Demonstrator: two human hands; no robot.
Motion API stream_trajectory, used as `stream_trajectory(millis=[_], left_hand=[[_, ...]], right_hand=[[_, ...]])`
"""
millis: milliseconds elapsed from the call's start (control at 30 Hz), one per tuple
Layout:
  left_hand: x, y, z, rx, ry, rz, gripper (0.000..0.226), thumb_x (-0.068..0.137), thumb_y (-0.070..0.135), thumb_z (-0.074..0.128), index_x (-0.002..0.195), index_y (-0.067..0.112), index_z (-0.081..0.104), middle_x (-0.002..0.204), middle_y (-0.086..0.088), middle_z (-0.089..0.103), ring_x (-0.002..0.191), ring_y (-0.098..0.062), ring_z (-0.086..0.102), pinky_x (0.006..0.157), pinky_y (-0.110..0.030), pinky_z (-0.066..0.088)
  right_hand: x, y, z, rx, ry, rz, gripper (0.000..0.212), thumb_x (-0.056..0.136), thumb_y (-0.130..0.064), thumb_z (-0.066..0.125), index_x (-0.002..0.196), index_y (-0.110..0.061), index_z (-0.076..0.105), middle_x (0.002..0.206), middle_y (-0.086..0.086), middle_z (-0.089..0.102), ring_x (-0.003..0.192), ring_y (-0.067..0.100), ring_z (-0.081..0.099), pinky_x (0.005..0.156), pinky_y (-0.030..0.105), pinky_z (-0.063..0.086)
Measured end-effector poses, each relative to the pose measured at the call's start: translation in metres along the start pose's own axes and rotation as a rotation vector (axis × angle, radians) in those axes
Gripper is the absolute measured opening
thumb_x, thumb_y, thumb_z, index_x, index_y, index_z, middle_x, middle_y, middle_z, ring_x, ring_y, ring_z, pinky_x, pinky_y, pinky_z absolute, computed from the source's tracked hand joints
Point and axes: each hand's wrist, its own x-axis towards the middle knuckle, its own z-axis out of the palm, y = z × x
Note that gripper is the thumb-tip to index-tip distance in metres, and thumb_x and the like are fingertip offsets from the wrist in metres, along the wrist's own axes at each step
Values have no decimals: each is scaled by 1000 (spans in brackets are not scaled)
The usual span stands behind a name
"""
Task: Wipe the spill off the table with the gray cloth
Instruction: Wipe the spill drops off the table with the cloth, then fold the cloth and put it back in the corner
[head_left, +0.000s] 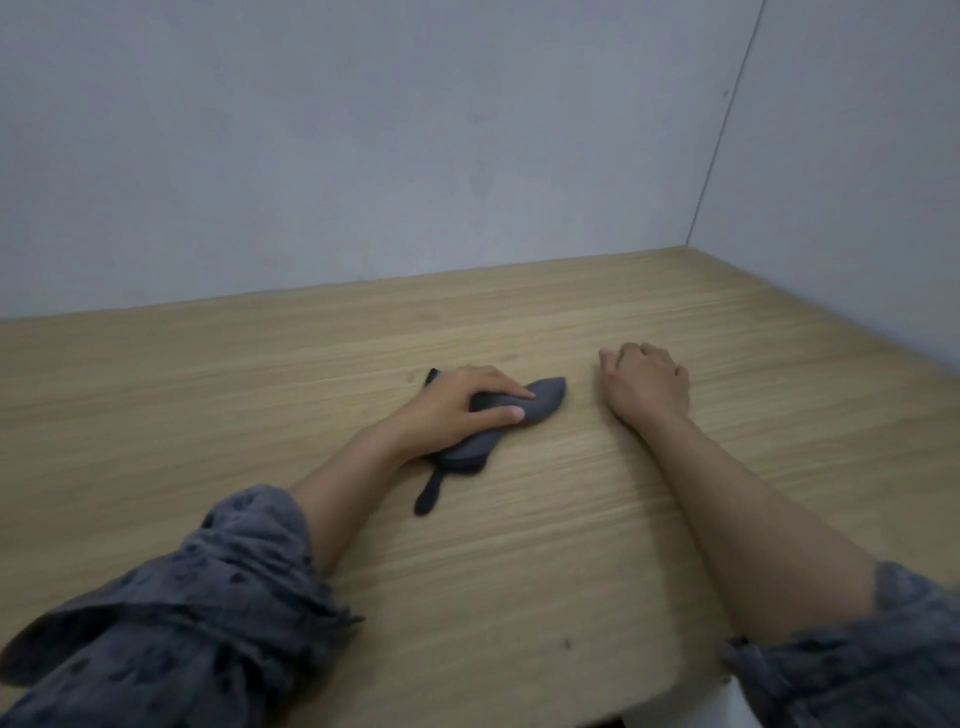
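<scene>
The gray cloth (540, 399) lies bunched on the wooden table (519, 545), near its middle. My left hand (462, 402) rests on top of it, fingers and thumb closed around the bunch, pressing it to the wood. A thin dark tail of the cloth trails toward me below the wrist. To the right of the cloth, a short gap away, my right hand (644, 382) sits on the table with its fingers curled under, holding nothing. I cannot make out any spill on the surface; the cloth and hand hide what is beneath them.
Pale gray walls (363, 156) meet the table at the back and on the right, forming a corner at the far right. The table's near edge (675, 696) runs at the bottom right, with a small dark speck on the wood near it.
</scene>
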Motion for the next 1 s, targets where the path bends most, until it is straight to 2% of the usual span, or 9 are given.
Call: stream_trajectory(millis=[67,233,300,433,533,633,733,833,1000], left_hand=[[-20,-12,-19,53,125,-88,28,87,32,62,112,21,68,106,6,64,100,-8,58,84,-10,40],[-26,-40,-45,395,475,-516,36,88,42,56,109,14,66,107,-12,64,99,-32,59,74,-35,43],[-17,-30,-52,187,657,-644,39,86,41,58,109,11,65,112,-13,66,103,-32,60,74,-33,42],[14,14,-50,-381,873,-533,38,81,39,67,110,14,62,116,-7,63,97,-19,57,79,-29,43],[30,41,-39,-629,853,-463,35,77,48,67,103,24,61,119,-7,59,103,-22,61,80,-32,51],[37,53,-33,-767,783,-489,32,80,56,58,91,28,67,114,-6,66,104,-24,64,91,-40,53],[45,59,-26,-873,681,-509,48,93,52,36,112,21,68,115,-4,69,102,-20,64,94,-38,50],[55,63,-18,-922,595,-497,58,96,54,24,121,21,64,109,0,67,90,-10,62,76,-28,49],[89,62,-1,-860,530,-512,58,83,53,56,129,18,54,123,2,62,100,-14,61,77,-28,48]], right_hand=[[-7,-13,-1,92,9,-33,51,99,-38,31,126,-3,56,136,22,53,129,35,45,107,43,32],[-28,-55,-14,469,-54,-186,43,98,-34,43,127,-6,58,132,16,59,124,32,52,99,34,40],[-36,-71,-25,616,-103,-241,38,97,-33,46,122,-8,61,126,11,63,119,27,56,94,31,41],[-46,-93,-47,896,-410,-261,41,96,-41,46,119,-11,62,117,8,66,103,24,64,83,34,50],[-54,-98,-64,1011,-494,-273,45,97,-44,44,114,-8,66,92,1,68,76,12,63,51,15,44],[-53,-90,-77,1049,-525,-252,55,95,-54,39,108,-10,68,71,-4,68,56,4,61,43,13,42],[-47,-75,-85,1074,-565,-212,57,91,-58,44,111,-11,70,90,3,74,70,10,68,49,17,48],[-35,-58,-86,1069,-604,-203,30,90,-41,59,105,-17,70,109,8,73,100,22,69,85,34,56],[0,-19,-83,1320,-635,-120,34,89,-7,62,123,-8,63,120,15,69,100,26,69,86,31,58]])
